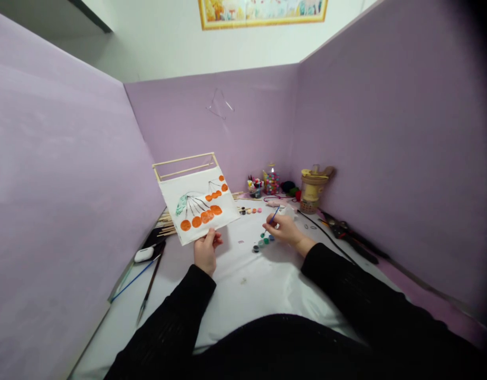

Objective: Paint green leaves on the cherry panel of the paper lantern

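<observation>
My left hand (pixel 206 252) grips the lower edge of a white painted sheet (pixel 199 203) on a wooden stick frame and holds it up above the table. The sheet shows orange circles, thin black stems and a green leaf. My right hand (pixel 283 228) pinches a thin blue paintbrush (pixel 271 218) whose tip points down at a short row of small paint pots (pixel 263 243) on the white table cover (pixel 243 279).
Loose brushes (pixel 148 282) and a white case (pixel 143 255) lie at the left. Wooden sticks (pixel 166 224), more paint pots (pixel 250 210), a bead jar (pixel 271 182), a yellow container (pixel 311 190) and dark tools (pixel 346 232) sit toward the back and right. Purple partition walls (pixel 385 158) enclose the desk.
</observation>
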`<action>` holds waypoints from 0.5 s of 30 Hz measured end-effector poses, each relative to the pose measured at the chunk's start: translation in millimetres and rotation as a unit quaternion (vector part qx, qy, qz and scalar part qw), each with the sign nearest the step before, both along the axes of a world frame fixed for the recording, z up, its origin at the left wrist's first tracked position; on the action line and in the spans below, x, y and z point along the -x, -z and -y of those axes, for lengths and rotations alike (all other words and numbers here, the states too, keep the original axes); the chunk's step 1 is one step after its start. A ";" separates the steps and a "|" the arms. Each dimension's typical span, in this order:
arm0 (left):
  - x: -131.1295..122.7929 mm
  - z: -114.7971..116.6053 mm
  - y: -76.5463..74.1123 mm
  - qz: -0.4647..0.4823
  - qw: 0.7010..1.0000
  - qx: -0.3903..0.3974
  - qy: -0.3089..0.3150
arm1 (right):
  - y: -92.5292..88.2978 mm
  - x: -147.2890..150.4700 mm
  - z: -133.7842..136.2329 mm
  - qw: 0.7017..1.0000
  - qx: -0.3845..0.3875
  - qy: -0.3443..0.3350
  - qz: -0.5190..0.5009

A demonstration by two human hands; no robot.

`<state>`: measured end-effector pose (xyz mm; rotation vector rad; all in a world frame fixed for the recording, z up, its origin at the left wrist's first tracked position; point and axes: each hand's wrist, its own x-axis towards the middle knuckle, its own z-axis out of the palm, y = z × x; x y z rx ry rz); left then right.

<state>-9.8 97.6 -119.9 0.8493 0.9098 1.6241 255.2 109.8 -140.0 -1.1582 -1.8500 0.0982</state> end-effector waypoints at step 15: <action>-1.5 1.9 -0.6 -0.011 1.000 -0.001 0.002 | -0.3 2.8 0.0 0.998 0.048 -0.020 0.025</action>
